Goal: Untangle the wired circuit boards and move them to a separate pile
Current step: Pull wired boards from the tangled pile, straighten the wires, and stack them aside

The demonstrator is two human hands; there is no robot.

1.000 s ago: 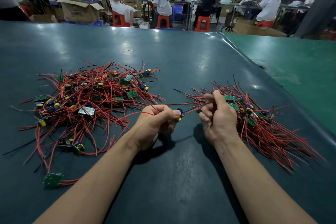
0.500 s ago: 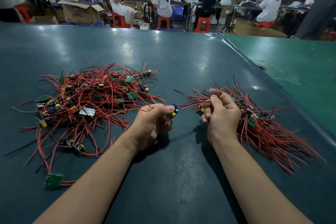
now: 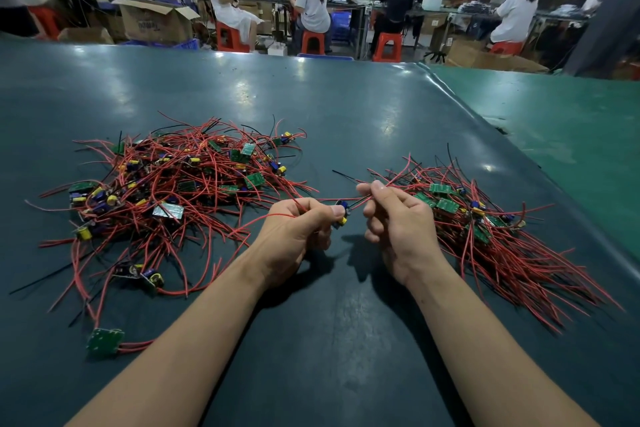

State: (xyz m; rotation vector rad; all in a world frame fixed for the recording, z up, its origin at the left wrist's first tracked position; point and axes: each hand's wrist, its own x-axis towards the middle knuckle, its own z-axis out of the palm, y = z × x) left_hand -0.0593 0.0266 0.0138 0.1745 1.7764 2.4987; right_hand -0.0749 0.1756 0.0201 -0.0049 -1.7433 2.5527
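Note:
A tangled heap of small green circuit boards with red and black wires (image 3: 173,184) lies on the left of the dark table. A tidier pile of boards (image 3: 485,229), wires fanned toward the lower right, lies on the right. Between them my left hand (image 3: 298,232) grips one small board (image 3: 341,215) with blue and yellow parts, and a red wire runs back from that hand toward the heap. My right hand (image 3: 398,218) pinches that board's red and black wires just to its right, at the edge of the right pile.
One loose green board (image 3: 104,341) with red leads lies near the front left. A seam and a lighter green mat (image 3: 554,135) run along the right. Beyond the far table edge, seated people, red stools and cardboard boxes fill the workshop.
My right hand has slid left along the wires toward the left hand, so the gap between the hands has narrowed. The left hand still holds the board in about the same place.

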